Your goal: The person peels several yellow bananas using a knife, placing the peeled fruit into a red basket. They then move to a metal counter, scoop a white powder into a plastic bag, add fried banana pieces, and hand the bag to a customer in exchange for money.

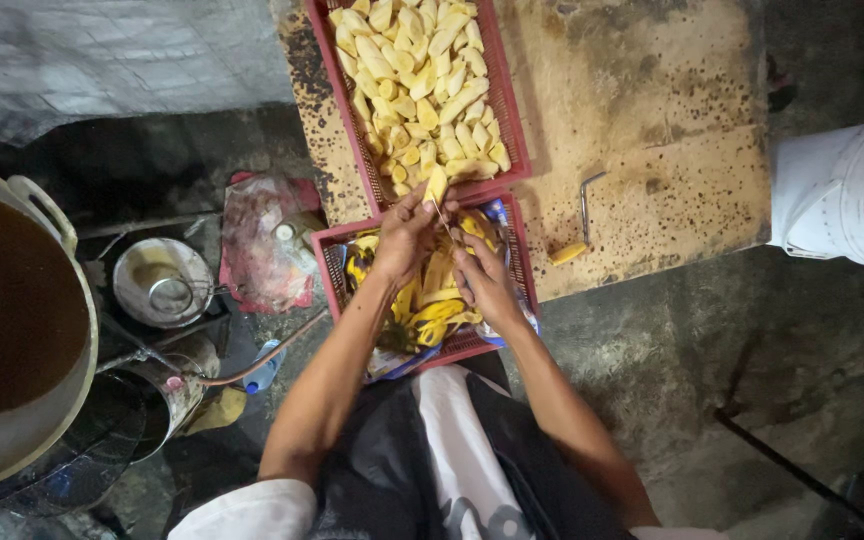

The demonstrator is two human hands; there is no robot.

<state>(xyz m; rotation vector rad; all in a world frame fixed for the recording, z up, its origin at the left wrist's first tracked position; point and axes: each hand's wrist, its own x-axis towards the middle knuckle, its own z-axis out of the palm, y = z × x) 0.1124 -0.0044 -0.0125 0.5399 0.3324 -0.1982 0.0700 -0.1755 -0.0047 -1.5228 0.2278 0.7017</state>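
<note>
Your left hand (404, 235) is near the middle of the frame, with the fingers closed around a peeled banana (436, 185), which it holds just over the gap between the two baskets. Your right hand (482, 275) is beside it, lower and to the right; its fingers are bent toward the fruit, but I cannot tell if they grip anything. Both hands work above the lower red basket (330, 250), so the yellow peels (430, 315) fall inside it. The upper red basket (508, 110) at the top centre keeps the peeled pieces (422, 85) apart from the peels. A big pot (14, 300) of dark liquid stands at the left edge.
</note>
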